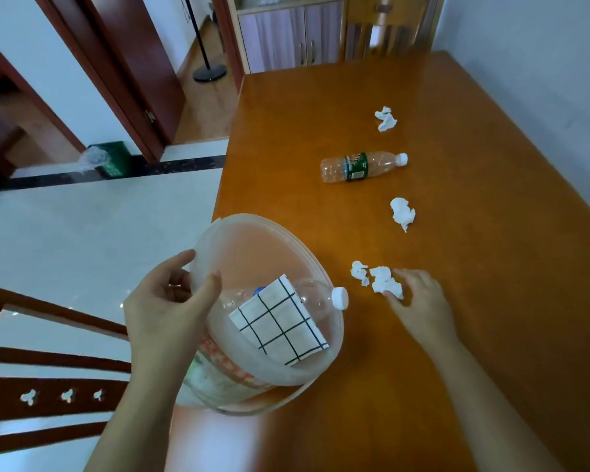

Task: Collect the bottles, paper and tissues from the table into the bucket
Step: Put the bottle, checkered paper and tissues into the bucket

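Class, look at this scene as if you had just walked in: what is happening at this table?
A person is clearing litter off a wooden table. The left hand grips the rim of a clear plastic bucket held at the table's edge; it already holds a bottle and a checked paper. The right hand is closing on a crumpled tissue. Another bottle and more tissues remain on the table.
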Available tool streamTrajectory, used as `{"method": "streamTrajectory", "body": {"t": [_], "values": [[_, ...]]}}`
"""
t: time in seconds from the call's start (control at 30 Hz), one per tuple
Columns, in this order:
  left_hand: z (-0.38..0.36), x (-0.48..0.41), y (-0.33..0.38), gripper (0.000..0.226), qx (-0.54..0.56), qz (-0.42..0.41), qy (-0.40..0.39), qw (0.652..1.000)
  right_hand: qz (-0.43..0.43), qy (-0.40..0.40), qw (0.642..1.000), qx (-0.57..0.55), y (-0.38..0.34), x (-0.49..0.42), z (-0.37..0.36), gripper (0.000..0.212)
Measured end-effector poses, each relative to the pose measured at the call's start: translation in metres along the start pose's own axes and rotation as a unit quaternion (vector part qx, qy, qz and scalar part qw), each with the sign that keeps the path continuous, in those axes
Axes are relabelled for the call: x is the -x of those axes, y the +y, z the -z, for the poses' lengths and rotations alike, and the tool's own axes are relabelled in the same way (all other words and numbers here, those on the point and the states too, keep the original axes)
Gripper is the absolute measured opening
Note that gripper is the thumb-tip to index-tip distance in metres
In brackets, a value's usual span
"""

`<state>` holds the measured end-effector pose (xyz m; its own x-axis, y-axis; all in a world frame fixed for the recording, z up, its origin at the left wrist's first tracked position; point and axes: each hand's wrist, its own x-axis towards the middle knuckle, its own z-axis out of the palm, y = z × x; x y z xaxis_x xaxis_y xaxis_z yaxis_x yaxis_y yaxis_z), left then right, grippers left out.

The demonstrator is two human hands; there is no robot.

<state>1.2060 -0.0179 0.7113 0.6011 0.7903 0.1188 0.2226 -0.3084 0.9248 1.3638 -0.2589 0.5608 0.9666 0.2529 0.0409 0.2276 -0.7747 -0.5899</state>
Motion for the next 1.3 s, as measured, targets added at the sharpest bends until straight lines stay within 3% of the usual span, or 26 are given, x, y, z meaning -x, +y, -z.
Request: {"method": "streamTrajectory", "body": {"t": [0.53,1.0,1.3], "values": [[-0.018,-0.033,-0.003,0.029,0.019,-0.016,-0.015,1.000,-0.053,-0.056,0.997,0.008,0.028,-0.039,-0.054,0.046],[-0.002,-0.018,-0.004,0.027,0.046,-0.002,-0.005,0.999,-0.105,0.012,0.989,-0.100,0.024,0.001,-0.054,0.023],[0.011,0.002,-0.014,0.028,0.081,-0.013,-0.016,0.997,-0.011,0.109,0.976,-0.188,-0.033,0.028,0.003,0.021]]}}
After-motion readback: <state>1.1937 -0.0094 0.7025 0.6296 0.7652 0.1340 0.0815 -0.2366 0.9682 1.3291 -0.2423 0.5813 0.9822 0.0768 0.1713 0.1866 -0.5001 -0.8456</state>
